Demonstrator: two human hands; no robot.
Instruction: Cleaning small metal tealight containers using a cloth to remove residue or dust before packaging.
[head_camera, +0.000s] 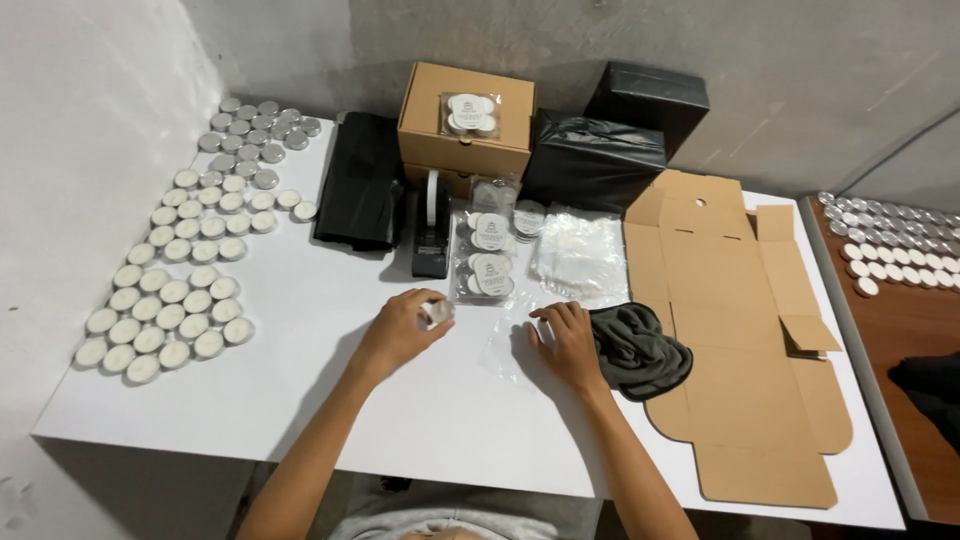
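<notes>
Left hand (400, 328) pinching a small tealight candle (436, 312); right hand (566, 340) flat on a clear plastic bag (515, 345).

The candle sits between thumb and fingertips above the white bench (330, 380). It looks light, stiff and easily dented, best taken by its metal rim. The bag looks thin and slippery, pressed down by spread fingers. Just beside lie a grey cloth (640, 348), filled candle packs (485, 255), a tape dispenser (431, 225) and a flat cardboard box (735, 330).
</notes>
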